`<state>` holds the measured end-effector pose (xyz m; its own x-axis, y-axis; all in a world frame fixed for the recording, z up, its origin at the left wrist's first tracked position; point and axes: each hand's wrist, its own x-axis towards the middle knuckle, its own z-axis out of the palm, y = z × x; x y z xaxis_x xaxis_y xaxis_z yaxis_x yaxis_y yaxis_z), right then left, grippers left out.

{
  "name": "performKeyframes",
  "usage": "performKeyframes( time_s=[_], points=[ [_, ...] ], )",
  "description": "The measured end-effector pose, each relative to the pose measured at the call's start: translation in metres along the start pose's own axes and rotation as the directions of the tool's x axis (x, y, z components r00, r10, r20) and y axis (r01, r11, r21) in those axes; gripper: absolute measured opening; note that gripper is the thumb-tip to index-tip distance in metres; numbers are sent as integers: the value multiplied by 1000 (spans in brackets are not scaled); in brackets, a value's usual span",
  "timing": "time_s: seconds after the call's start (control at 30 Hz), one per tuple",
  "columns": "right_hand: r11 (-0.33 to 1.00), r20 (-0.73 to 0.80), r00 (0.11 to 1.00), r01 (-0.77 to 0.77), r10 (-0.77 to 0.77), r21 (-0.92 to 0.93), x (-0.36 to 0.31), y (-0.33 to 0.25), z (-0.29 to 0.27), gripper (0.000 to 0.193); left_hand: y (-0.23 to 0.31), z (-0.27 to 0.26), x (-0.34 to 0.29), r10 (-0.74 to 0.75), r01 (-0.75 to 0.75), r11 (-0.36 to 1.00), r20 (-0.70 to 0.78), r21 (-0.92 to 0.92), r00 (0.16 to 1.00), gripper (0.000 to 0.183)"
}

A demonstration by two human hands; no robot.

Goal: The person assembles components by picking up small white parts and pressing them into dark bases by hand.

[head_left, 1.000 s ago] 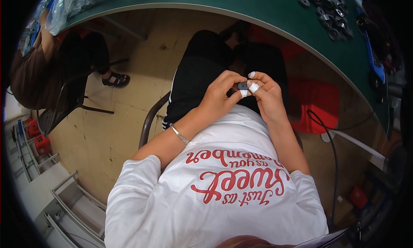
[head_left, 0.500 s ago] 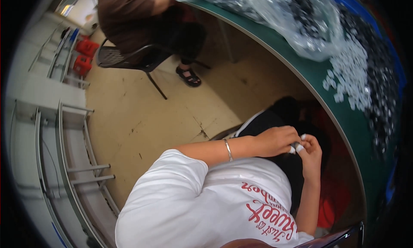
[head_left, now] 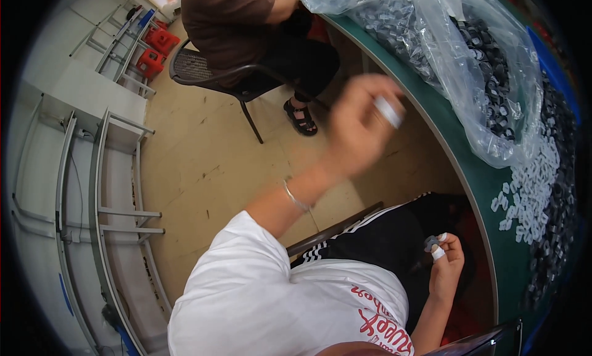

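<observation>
Above beige floor [head_left: 203, 165], our left hand [head_left: 364, 128] blurs; we cannot tell its grip. Right fingers [head_left: 454, 241] pinch a grey part [head_left: 431, 243]. Crinkled plastic [head_left: 457, 103] tops the green table [head_left: 504, 260].

Surroundings, left of view

A co-worker [head_left: 250, 38] in a brown top [head_left: 219, 29] sits on a dark chair [head_left: 190, 66], one black sandal [head_left: 300, 117] visible on the tan floor [head_left: 203, 165]. Two red stools [head_left: 150, 63] stand farther off, near grey metal frames [head_left: 131, 212].
</observation>
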<state>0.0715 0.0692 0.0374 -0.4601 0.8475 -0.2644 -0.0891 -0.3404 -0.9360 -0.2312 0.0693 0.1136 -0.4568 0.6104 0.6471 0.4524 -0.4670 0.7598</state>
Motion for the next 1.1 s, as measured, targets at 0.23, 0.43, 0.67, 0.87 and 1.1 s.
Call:
performKeyframes(
  time_s=[0.23, 0.43, 0.67, 0.87, 1.1],
  points=[
    [968, -76, 988, -114, 134, 225, 17, 11, 8, 22, -15, 64, -131, -20, 95, 993, 716, -64, 697, 40],
    [916, -30, 973, -206, 230, 343, 18, 23, 2, 24, -20, 70, -140, -82, 165, 985, 714, -48, 695, 35],
    [916, 16, 970, -232, 241, 327, 15, 35, -6, 26, -19, 69, -155, -101, 147, 989, 717, -2, 690, 31],
    [903, 64, 975, -220, 212, 368, 2, 35, -10, 27, -9, 71, -159, -59, 128, 991, 725, -40, 686, 28],
    [928, 27, 983, -181, 183, 326, -13, 34, -15, 23, 2, 72, -165, -44, 120, 991, 728, -53, 685, 29]
  ],
)
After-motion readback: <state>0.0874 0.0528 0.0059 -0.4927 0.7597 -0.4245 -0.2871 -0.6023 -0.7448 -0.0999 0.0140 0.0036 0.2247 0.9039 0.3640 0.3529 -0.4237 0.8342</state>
